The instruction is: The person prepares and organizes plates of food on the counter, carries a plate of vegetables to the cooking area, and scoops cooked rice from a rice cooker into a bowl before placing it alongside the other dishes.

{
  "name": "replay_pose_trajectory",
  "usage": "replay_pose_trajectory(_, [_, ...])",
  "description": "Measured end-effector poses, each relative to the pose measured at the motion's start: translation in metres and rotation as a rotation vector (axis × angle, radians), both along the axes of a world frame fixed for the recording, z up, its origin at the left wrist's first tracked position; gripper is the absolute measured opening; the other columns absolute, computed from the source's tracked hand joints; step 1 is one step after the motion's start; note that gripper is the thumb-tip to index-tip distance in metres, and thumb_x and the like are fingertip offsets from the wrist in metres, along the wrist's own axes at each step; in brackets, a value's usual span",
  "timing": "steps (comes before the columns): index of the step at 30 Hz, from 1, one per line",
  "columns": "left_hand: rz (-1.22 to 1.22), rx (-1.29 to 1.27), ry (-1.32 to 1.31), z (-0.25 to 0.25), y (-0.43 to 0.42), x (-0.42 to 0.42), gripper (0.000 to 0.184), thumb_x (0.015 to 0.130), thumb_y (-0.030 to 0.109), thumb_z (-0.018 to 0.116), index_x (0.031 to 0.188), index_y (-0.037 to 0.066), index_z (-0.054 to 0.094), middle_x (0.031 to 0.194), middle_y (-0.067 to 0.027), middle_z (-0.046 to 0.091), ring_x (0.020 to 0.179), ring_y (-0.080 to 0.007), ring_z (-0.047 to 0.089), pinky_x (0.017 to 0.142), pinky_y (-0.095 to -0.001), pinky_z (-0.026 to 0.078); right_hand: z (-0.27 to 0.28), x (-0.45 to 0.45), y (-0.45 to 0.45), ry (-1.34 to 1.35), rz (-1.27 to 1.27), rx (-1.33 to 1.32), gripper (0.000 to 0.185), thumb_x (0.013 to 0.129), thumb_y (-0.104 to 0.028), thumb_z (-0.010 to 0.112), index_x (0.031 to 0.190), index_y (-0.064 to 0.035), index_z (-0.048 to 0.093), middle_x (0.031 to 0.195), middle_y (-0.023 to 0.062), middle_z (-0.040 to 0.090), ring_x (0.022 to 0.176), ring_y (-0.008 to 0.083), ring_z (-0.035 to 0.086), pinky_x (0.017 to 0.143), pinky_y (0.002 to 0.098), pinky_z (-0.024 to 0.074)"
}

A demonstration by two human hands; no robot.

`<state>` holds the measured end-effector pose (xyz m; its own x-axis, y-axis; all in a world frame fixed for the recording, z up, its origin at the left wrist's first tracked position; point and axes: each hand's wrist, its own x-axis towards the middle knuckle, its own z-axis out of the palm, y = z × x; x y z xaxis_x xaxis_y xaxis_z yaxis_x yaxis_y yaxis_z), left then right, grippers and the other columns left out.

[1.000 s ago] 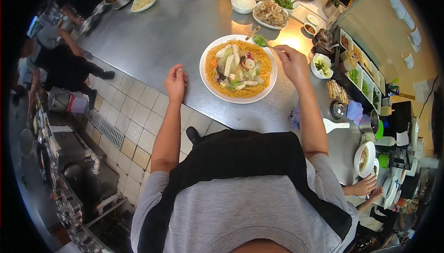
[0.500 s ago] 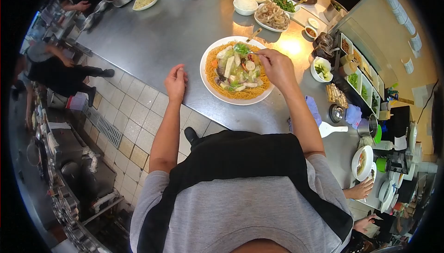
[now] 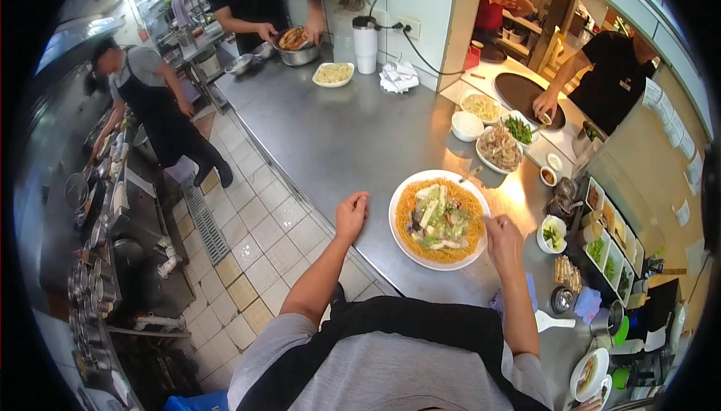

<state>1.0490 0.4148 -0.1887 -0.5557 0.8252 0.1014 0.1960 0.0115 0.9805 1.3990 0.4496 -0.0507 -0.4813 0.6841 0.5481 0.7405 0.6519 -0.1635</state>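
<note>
A large round white plate stands on the steel counter, bearing a ring of crisp golden noodles with a pale topping of vegetables and sliced pieces in the middle. At the plate's right rim my right hand is closed in a pinch round a spoon, whose thin handle is mostly hidden and whose bowl shows faintly over the topping. My left hand hovers left of the plate by the counter's edge, fingers curled with nothing in them. A small slip sticks up at the plate's far rim.
Beyond the plate stand dishes of shredded food, greens and a white bowl. To the right are a bowl of cut greens and topping trays. Co-workers stand at the far counter, the left aisle and behind the pass.
My view has tilted up and turned, so the counter and plate sit lower and further right. My right hand has drawn back from over the topping to the plate's right rim; the spoonful of greens no longer shows.
</note>
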Motion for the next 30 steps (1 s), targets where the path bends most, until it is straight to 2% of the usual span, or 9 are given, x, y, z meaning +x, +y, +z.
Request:
replay_pose_trajectory(4, [0.031, -0.01, -0.074, 0.009, -0.003, 0.003, 0.019, 0.091, 0.018, 0.053, 0.096, 0.004, 0.066, 0.062, -0.0001, 0.056, 0.054, -0.0073, 0.051, 0.05, -0.0236, 0.042, 0.006, 0.044, -0.009, 0.328, -0.023, -0.176, 0.017, 0.082, -0.003, 0.057, 0.098, -0.0044, 0.065, 0.076, 0.0123, 0.055, 0.068, 0.0304, 0.056, 0.063, 0.036, 0.0451])
replay_pose_trajectory(6, [-0.004, -0.01, -0.132, 0.004, -0.004, 0.003, 0.019, 0.092, 0.019, 0.053, 0.097, 0.006, 0.065, 0.063, 0.0014, 0.055, 0.053, -0.0067, 0.049, 0.048, -0.0227, 0.041, 0.018, 0.091, 0.0, 0.47, -0.226, -0.05, 0.016, 0.086, -0.004, 0.054, 0.099, -0.0003, 0.063, 0.078, 0.0153, 0.058, 0.069, 0.032, 0.056, 0.065, 0.0345, 0.0449])
replay_pose_trajectory(10, [-0.078, -0.019, -0.253, 0.006, -0.002, 0.0, 0.017, 0.093, 0.019, 0.053, 0.099, 0.008, 0.063, 0.066, 0.0027, 0.053, 0.053, -0.0041, 0.046, 0.044, -0.0181, 0.035, 0.044, 0.2, 0.001, 0.358, -0.772, 0.295, 0.023, 0.089, -0.007, 0.047, 0.107, -0.004, 0.061, 0.1, 0.0186, 0.061, 0.094, 0.0346, 0.059, 0.081, 0.0395, 0.0464])
replay_pose_trajectory(14, [-0.129, -0.001, -0.142, -0.007, 0.008, -0.008, 0.018, 0.094, 0.018, 0.052, 0.101, 0.007, 0.063, 0.07, 0.0009, 0.057, 0.054, -0.0048, 0.048, 0.044, -0.0187, 0.037, 0.027, 0.282, 0.003, 0.131, -1.34, 0.101, 0.028, 0.084, -0.007, 0.047, 0.108, -0.0082, 0.06, 0.105, 0.0195, 0.059, 0.096, 0.0373, 0.059, 0.082, 0.0464, 0.0474])
replay_pose_trajectory(17, [-0.109, 0.002, -0.092, -0.002, 0.004, -0.005, 0.019, 0.094, 0.017, 0.051, 0.103, 0.006, 0.063, 0.071, 0.0002, 0.057, 0.055, -0.0049, 0.049, 0.044, -0.0186, 0.037, 0.007, 0.316, 0.015, 0.003, -1.339, -0.112, 0.027, 0.082, -0.008, 0.05, 0.107, -0.006, 0.061, 0.107, 0.0208, 0.058, 0.095, 0.0381, 0.059, 0.082, 0.0475, 0.0478])
replay_pose_trajectory(21, [-0.099, -0.005, -0.053, 0.003, 0.002, -0.002, 0.019, 0.094, 0.016, 0.05, 0.103, 0.006, 0.064, 0.072, -0.0002, 0.058, 0.056, -0.0051, 0.05, 0.045, -0.018, 0.038, -0.003, 0.317, 0.041, -0.15, -1.151, 0.074, 0.029, 0.083, -0.018, 0.054, 0.106, -0.0019, 0.061, 0.112, 0.0211, 0.058, 0.103, 0.037, 0.057, 0.086, 0.0466, 0.0467])
replay_pose_trajectory(24, [-0.091, -0.022, -0.053, 0.009, 0.002, 0.001, 0.02, 0.094, 0.016, 0.05, 0.103, 0.005, 0.063, 0.072, -0.0003, 0.058, 0.057, -0.0053, 0.05, 0.046, -0.0183, 0.039, -0.011, 0.287, 0.071, 0.112, -1.033, 0.08, 0.043, 0.079, -0.031, 0.062, 0.111, -0.0027, 0.06, 0.118, 0.022, 0.056, 0.107, 0.0365, 0.055, 0.089, 0.0454, 0.0453])
replay_pose_trajectory(27, [-0.076, -0.019, -0.06, 0.005, 0.002, -0.001, 0.021, 0.094, 0.018, 0.051, 0.104, 0.005, 0.063, 0.071, -0.0003, 0.057, 0.056, -0.0056, 0.05, 0.045, -0.0181, 0.038, -0.023, 0.272, 0.098, 0.288, -0.957, -0.151, 0.06, 0.072, -0.042, 0.07, 0.116, -0.0033, 0.058, 0.119, 0.0231, 0.056, 0.11, 0.0364, 0.054, 0.09, 0.045, 0.0441])
replay_pose_trajectory(30, [-0.068, -0.017, -0.06, 0.002, 0.003, -0.003, 0.021, 0.094, 0.018, 0.051, 0.105, 0.005, 0.063, 0.071, -0.0006, 0.058, 0.057, -0.0061, 0.051, 0.046, -0.0186, 0.039, -0.025, 0.25, 0.108, 0.236, -1.166, -0.163, 0.062, 0.069, -0.048, 0.072, 0.11, -0.0045, 0.058, 0.105, 0.0184, 0.063, 0.103, 0.0356, 0.057, 0.089, 0.0508, 0.0417])
